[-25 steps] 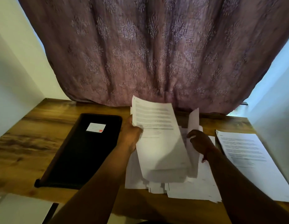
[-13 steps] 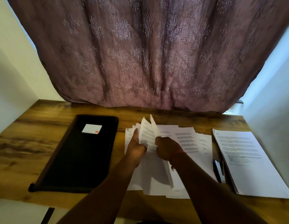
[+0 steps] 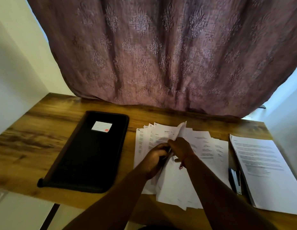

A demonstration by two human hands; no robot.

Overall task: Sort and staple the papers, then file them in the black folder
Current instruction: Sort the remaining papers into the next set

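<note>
Black folder: black and matte, it is lying closed and flat on the left part of the wooden desk, with a small white lined label carrying a red mark near its far end.
Loose papers: white printed sheets are lying fanned in an untidy pile in the middle of the desk, just right of the folder, their near corners overhanging the desk's front edge.
Lifted sheet: one page is standing up from the pile, curling at its far end above the hands.
Sorted stack: a neater pile of printed pages is sitting at the right end of the desk, slightly apart from the loose papers.
Stapler: a dark stapler is lying between the two piles, just beside the left edge of the sorted stack.
Left hand: it is reaching in from below, fingers curled, gripping sheets in the middle of the pile.
Right hand: it is meeting the left over the pile, fingers bent and pinching the base of the lifted sheet; a red thread is circling the wrist.
Hands together: both are touching, close over the same spot on the papers.
Curtain: a mauve patterned cloth is hanging behind the desk, its hem resting on the far edge.
</note>
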